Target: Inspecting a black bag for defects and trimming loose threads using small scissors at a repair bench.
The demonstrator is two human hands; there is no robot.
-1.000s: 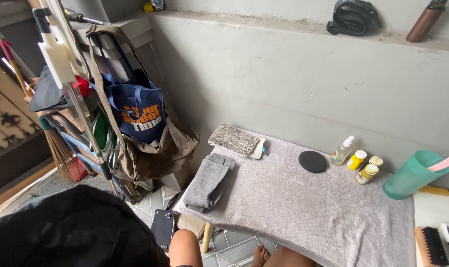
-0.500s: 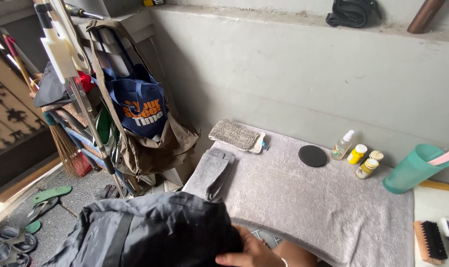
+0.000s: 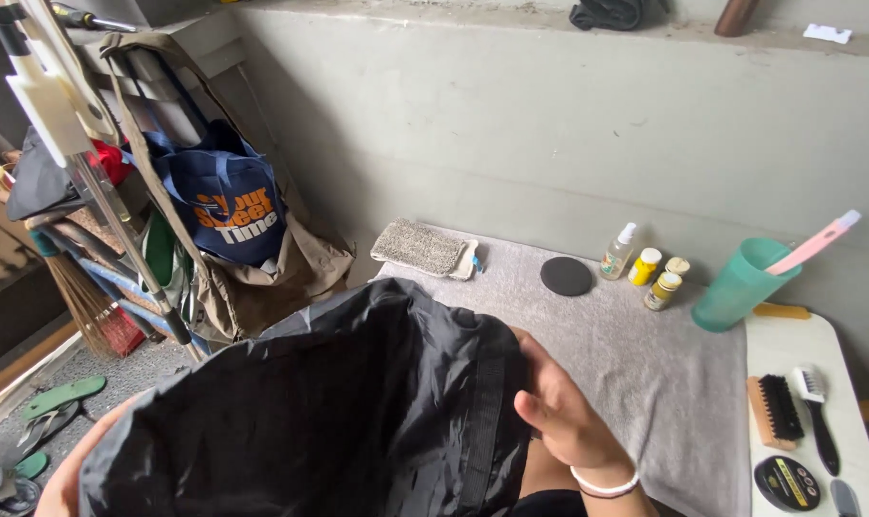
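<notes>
At the far left, flip-flops (image 3: 59,397) lie on the floor below a rack hung with a blue tote bag (image 3: 226,203). The left hand (image 3: 66,483) shows only as a sliver under the black bag (image 3: 320,421); I cannot tell how its fingers sit. The black bag now fills the lower middle, its mouth held open over the near left edge of the counter (image 3: 645,383) — half a second ago it lay lower and flatter. The right hand (image 3: 559,412) is clamped on the bag's right rim. The grey towel (image 3: 626,335) beyond is mostly bare, with room between the bag and the wall. At the back stand a folded mat (image 3: 420,247), a black disc (image 3: 566,276), small bottles (image 3: 645,266) and a teal cup (image 3: 741,284) holding a pink-handled tool (image 3: 817,244). Brushes (image 3: 789,412) lie at the right edge.
</notes>
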